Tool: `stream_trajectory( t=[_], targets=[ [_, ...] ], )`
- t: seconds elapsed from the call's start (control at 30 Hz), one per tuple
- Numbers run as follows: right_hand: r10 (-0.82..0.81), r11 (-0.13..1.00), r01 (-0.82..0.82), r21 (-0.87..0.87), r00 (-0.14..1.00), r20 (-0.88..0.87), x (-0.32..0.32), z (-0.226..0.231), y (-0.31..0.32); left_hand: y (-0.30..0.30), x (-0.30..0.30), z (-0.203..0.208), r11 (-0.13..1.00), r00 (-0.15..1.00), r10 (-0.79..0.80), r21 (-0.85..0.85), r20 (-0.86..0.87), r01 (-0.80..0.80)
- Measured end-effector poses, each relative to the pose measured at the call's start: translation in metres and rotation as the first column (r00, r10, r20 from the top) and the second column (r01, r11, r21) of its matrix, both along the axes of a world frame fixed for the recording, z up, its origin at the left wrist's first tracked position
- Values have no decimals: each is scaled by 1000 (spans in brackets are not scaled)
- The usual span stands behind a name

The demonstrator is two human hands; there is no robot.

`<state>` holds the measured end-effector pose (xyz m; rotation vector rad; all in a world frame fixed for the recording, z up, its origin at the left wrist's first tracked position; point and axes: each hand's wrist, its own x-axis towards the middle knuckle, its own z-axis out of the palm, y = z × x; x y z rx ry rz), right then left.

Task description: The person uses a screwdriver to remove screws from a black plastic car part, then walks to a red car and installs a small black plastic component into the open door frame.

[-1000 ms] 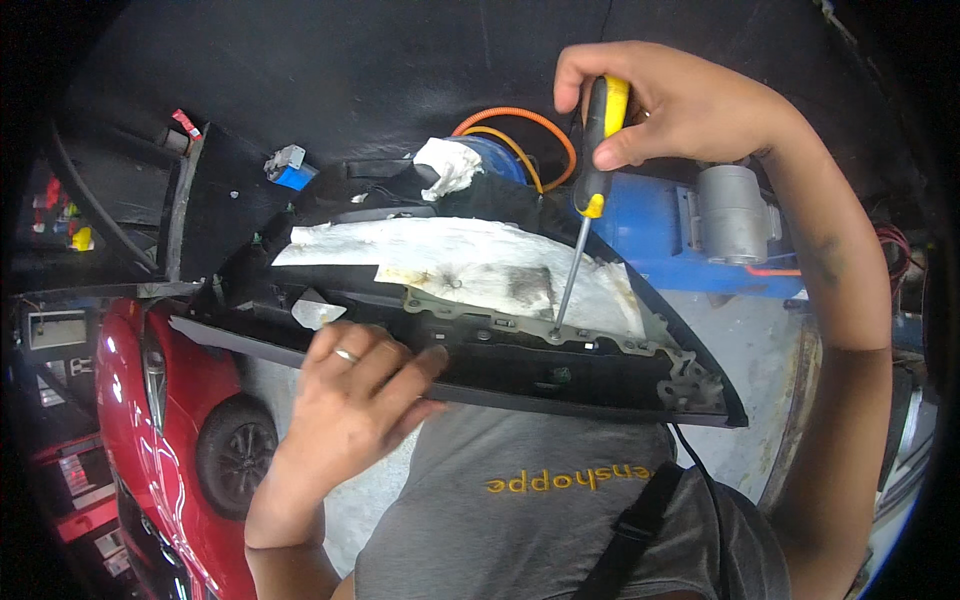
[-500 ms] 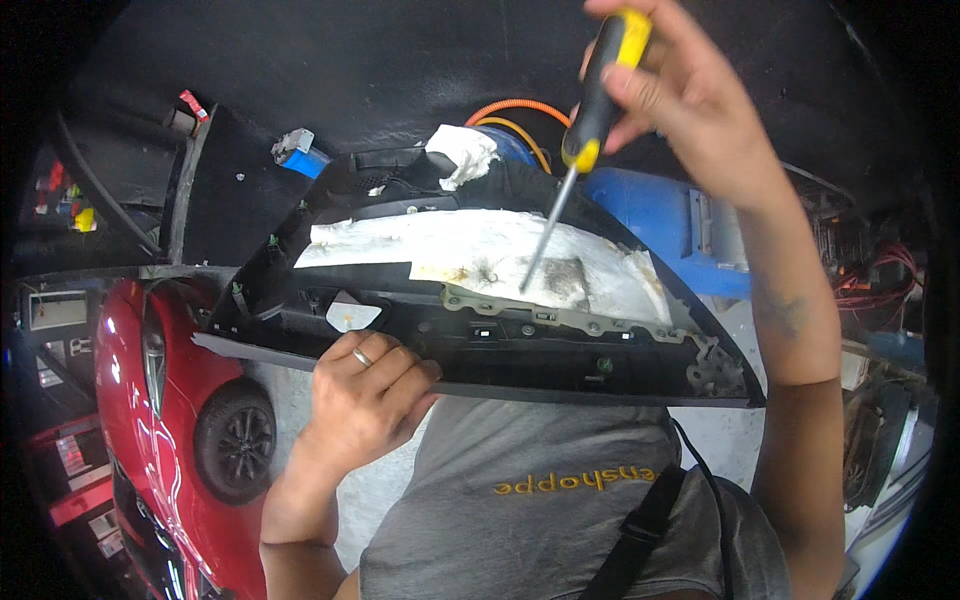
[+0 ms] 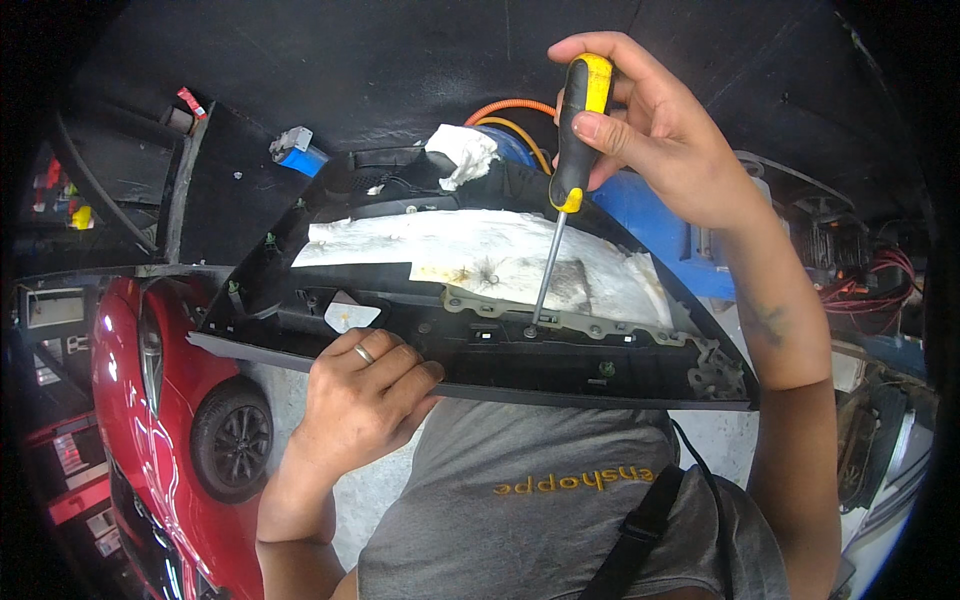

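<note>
A black plastic car trim panel (image 3: 470, 365) lies across the view in front of me, its inner side up. White padding (image 3: 500, 245) covers its middle, beside a greyish bracket strip (image 3: 600, 328). My left hand (image 3: 372, 390), a ring on one finger, is closed over the panel's near edge. In my right hand (image 3: 640, 130) is a black-and-yellow screwdriver (image 3: 582, 130), held by its handle. The shaft slants down, and its tip meets a screw (image 3: 531, 332) next to the bracket strip. Green clips (image 3: 606, 370) sit along the panel.
To the left stands a red car (image 3: 150, 400) with a dark wheel (image 3: 232, 438). A blue drum-like container (image 3: 660, 225) is behind the panel, with an orange hose (image 3: 505, 105) nearby. Red cables (image 3: 880, 280) hang at the right. A blue-and-grey object (image 3: 300, 152) rests at the far left.
My right hand has lowered and moved slightly left, bringing the screwdriver tip from above the padding down to the screw. The left hand stays on the panel edge.
</note>
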<state>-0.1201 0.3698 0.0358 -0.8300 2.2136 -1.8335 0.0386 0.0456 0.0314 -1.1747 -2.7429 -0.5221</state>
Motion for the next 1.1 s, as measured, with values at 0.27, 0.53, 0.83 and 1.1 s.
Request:
stream_trajectory(
  t=[0.27, 0.53, 0.83, 1.1],
  targets=[
    [208, 973, -207, -103, 978, -5, 2, 16, -10, 1, 0, 2, 1000, 1000, 3, -5, 0, -3],
    [191, 979, -174, -109, 965, 179, -30, 15, 9, 4, -1, 12, 998, 999, 18, -59, 39, -16],
    [-22, 947, 36, 320, 999, -49, -29, 23, 0, 4, 0, 9, 998, 999, 27, -54, 39, -24],
    [186, 926, -180, 331, 982, 15, -41, 44, 5, 4, -1, 10, 998, 999, 13, -58, 49, -11]
  ],
)
